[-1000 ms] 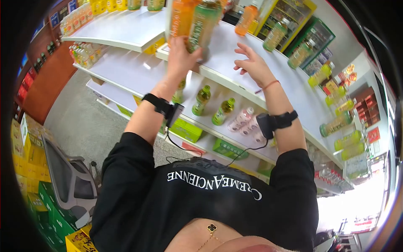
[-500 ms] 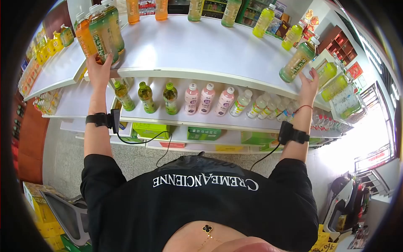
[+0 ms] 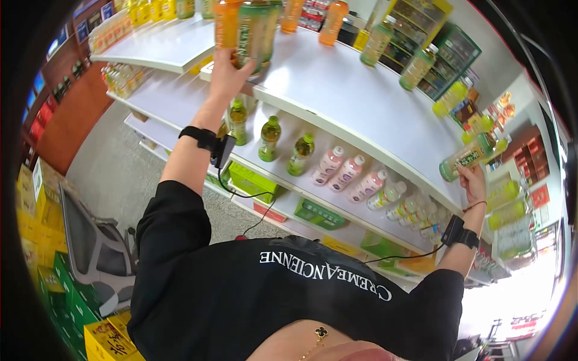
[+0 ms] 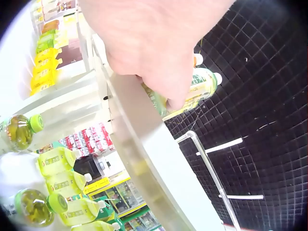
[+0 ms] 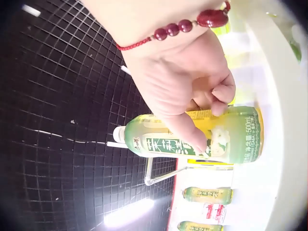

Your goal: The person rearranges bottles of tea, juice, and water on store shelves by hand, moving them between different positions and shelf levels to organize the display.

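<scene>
In the head view, my left hand (image 3: 227, 78) grips low on a cluster of drink bottles at the near left corner of the top shelf. Its fingers lie by an orange drink bottle (image 3: 226, 27) and its thumb by a green tea bottle (image 3: 248, 33); another green bottle stands partly hidden behind. Far to the right, my right hand (image 3: 474, 182) holds a jasmine tea bottle (image 3: 463, 161) near the shelf edge. In the right wrist view the thumb crosses the front label of this jasmine tea bottle (image 5: 219, 137), with the other fingers curled at its side.
Orange, green and yellow-green bottles, such as this green bottle (image 3: 418, 69), line the far edge of the white top shelf (image 3: 337, 90). Below, the second shelf bears green-capped bottles (image 3: 270, 138) and pink bottles (image 3: 347, 172). A grey chair (image 3: 99, 259) stands behind on the left.
My right hand has gone from hovering mid-shelf to the right end and now grips the jasmine tea bottle. My left hand stays at the left cluster. The head view has swung right and back.
</scene>
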Available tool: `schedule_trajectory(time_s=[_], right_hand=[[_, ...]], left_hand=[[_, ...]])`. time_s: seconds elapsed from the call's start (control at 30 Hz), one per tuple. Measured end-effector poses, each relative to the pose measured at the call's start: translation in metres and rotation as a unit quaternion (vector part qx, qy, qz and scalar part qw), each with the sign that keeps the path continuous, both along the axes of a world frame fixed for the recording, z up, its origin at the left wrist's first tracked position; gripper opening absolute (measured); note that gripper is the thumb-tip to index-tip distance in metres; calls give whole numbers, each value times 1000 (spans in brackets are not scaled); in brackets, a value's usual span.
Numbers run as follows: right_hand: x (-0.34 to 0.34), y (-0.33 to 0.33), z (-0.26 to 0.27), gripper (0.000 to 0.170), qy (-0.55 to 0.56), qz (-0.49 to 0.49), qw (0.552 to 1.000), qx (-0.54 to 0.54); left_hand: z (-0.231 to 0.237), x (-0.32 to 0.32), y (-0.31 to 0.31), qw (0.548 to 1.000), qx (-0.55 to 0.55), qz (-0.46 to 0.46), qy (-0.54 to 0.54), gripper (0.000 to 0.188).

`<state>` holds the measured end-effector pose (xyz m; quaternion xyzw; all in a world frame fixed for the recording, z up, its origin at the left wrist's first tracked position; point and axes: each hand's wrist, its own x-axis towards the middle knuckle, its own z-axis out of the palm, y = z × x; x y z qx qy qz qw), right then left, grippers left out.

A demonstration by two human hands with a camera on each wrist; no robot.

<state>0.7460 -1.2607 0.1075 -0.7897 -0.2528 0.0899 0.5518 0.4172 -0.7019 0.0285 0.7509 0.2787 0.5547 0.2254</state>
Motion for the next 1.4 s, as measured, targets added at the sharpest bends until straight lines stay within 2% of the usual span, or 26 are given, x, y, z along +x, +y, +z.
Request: schedule_trajectory(time_s=[0.07,0.17,0.4,0.53,0.63,0.73,0.87,0.93,1.07,1.13,1.27,1.4], right_hand=[[-12,35,6,21,-11,4,1000,-27],[-39,114,17,19,-21,70,997,-36],[-100,331,33,22,-15,175,983,-46],[-99,436,20,27,-6,209,976,-64],[-103,484,12,29,-27,218,972,-79],[-110,514,13,28,-39,214,972,-91],[-112,532,17,22,-28,230,968,-93],[-101,540,11,22,25,274,960,-58],[-89,547,8,22,30,283,957,-59],[-93,547,12,22,70,300,950,-50],[-112,551,17,22,70,287,955,-38],[-124,554,19,31,95,261,960,-22]], left_hand=[[0,-1,-2,999,26,-14,-32,47],[2,-5,-4,1000,0,-13,6,56],[-4,-8,3,999,10,-47,-13,56],[-1,-13,0,998,6,-66,-20,57],[-1,-16,0,996,5,-83,-31,55],[-1,-16,2,995,21,-88,-41,53],[1,-19,3,992,-19,-125,-25,54],[3,-20,2,991,-39,-130,-20,54],[3,-21,3,989,-43,-139,-26,57],[5,-22,3,989,-35,-143,-26,57],[4,-22,4,987,-40,-151,-21,58],[1,-21,5,987,-36,-153,-18,59]])
